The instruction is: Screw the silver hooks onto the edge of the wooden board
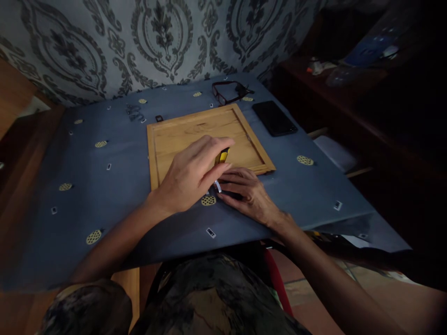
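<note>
My left hand (190, 174) is closed around the yellow and black handle (222, 156) of what looks like a screwdriver, held upright over the near edge of a framed wooden panel (195, 135). Its lower end is hidden by my fingers. Just below, my right hand (246, 190) lies palm down against the panel's near edge. Its fingertips close on a small shiny metal piece (218, 186), perhaps a hinge, mostly covered by the hands. The panel lies flat on the table.
A blue patterned cloth covers the table (118, 195). Beyond the panel are eyeglasses (226, 93), a black phone (274, 118), a small dark square piece (159, 118) and small metal parts (134, 112). Patterned wall covering (164, 42) rises behind; dark furniture (335, 107) stands right.
</note>
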Demonstrator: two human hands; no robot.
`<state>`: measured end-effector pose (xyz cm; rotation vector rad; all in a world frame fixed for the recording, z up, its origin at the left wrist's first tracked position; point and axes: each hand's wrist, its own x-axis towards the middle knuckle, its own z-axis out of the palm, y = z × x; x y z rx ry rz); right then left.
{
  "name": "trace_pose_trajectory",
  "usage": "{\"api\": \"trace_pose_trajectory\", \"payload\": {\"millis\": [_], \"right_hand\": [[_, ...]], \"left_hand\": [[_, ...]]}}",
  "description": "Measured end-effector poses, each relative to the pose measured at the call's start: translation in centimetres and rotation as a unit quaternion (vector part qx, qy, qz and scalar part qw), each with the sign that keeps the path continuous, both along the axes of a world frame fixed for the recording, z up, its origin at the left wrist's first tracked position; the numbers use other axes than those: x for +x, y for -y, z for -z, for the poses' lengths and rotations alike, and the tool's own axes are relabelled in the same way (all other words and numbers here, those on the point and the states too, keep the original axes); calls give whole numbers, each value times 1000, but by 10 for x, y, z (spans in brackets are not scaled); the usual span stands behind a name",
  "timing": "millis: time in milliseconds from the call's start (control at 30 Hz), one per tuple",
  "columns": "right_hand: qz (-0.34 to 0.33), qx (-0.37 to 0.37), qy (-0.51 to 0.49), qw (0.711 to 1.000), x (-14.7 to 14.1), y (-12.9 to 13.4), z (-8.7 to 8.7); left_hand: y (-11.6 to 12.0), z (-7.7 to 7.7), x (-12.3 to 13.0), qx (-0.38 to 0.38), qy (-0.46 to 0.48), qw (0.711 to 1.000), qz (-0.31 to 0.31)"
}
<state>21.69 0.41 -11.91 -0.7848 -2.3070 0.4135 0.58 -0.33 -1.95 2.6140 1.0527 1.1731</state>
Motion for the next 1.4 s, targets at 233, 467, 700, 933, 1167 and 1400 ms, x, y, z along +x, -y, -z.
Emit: {"api": "trace_pose_trajectory", "payload": {"millis": [233, 467, 700, 933, 1167, 1400], "right_hand": [[5, -23, -1, 1000, -1, 1, -2], [4, 3, -1, 1000, -1, 0, 0], [5, -14, 0, 1000, -1, 1, -1], [2, 12, 6, 1000, 1, 0, 1], [4, 16, 12, 1000, 1, 0, 1], [4, -4, 5, 1000, 1, 0, 1]], "left_hand": [[-1, -1, -2, 13, 0, 1000, -11], [-3, -7, -6, -10, -12, 1000, 14], [-3, -1, -2, 17, 0, 1000, -18], [0, -6, -5, -53, 30, 998, -25], [-1, -4, -2, -11, 19, 1000, -15], [-1, -12, -7, -21, 4, 1000, 16]]}}
